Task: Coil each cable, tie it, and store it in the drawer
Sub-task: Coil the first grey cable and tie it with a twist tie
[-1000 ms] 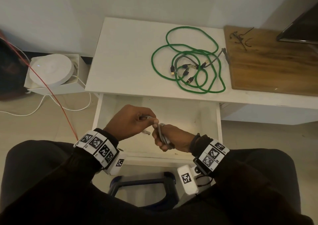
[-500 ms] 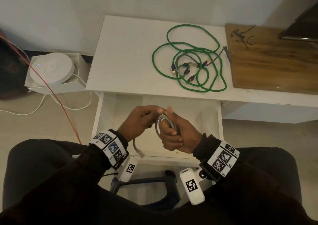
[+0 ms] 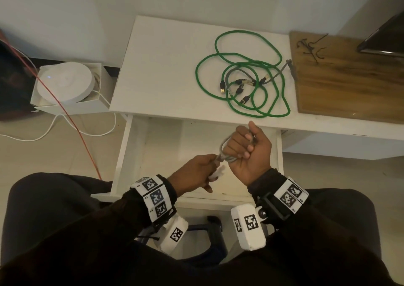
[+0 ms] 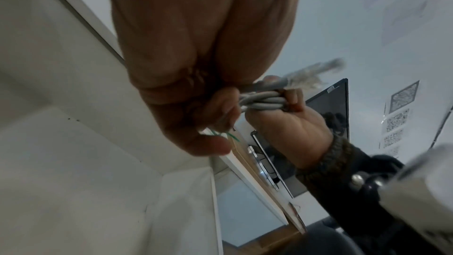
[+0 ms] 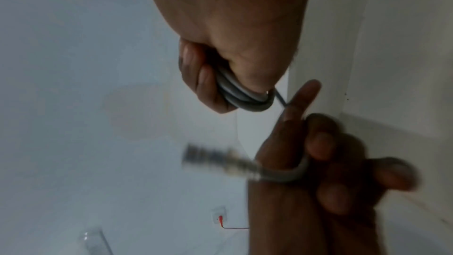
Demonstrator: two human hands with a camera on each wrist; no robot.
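From my head view I am seeing the green cable [image 3: 240,76] lying loose on the white table [image 3: 161,67], which neither wrist view is showing. My right hand [image 3: 247,148] is closing in a fist around the coiled grey cable [image 3: 225,152], over the open drawer [image 3: 153,154]. My left hand [image 3: 194,172] is pinching the cable's free end; the right wrist view is showing its blurred plug [image 5: 208,155] sticking out past my fingers [image 5: 321,143].
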